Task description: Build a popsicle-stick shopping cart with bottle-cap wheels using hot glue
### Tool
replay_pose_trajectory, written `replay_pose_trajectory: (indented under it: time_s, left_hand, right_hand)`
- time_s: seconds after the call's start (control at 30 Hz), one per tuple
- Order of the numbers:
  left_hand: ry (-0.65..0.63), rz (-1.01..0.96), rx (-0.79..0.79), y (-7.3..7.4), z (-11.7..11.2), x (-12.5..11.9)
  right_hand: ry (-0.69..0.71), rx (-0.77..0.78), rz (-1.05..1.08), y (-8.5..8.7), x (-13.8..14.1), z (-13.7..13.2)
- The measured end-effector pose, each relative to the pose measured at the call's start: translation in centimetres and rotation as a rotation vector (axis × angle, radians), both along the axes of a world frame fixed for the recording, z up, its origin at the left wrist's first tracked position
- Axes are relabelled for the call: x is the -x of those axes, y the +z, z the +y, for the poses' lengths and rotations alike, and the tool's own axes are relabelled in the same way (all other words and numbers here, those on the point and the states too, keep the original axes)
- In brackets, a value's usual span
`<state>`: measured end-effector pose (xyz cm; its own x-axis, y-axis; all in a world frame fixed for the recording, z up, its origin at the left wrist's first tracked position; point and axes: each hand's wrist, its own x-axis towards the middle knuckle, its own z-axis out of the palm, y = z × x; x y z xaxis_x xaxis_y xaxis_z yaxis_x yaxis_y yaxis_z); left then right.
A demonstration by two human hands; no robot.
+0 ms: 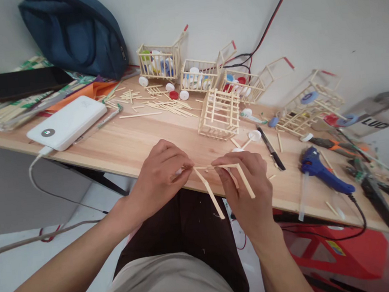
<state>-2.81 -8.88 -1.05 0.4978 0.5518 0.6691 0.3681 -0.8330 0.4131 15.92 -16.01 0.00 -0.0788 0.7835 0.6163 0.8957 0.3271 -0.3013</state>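
Between my two hands is a small frame of joined wooden sticks (209, 192), held over the table's front edge. My left hand (164, 175) pinches its left end, fingers closed. The fingers of my right hand (245, 177) are closed round its right side, where one stick points down toward me. A small white piece shows at my left fingertips, partly hidden. Just beyond my hands stands a slatted stick basket (219, 112), with a white bottle cap (254, 136) on a stick beside it.
Stick-built carts (159, 63) holding bottle caps line the wall. Loose sticks (169, 106) lie at the back. A white power bank (67, 123) is at left, with a dark bag (76, 33) behind. On the right are a black pen (271, 146), a blue glue gun (324, 171) and pliers (335, 146).
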Motion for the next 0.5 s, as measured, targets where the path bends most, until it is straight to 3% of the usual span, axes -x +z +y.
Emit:
replay_pose_trajectory:
  time_s: [0.3,0.5]
  left_hand:
    - [0.001,0.001,0.023,-0.03,-0.06,0.05]
    - [0.0,-0.001,0.133,0.08,-0.06,0.05]
  right_hand:
    - [0.011,-0.005,0.004,0.04,0.0,0.3]
    - [0.045,0.039,0.034,0.21,-0.08,0.35]
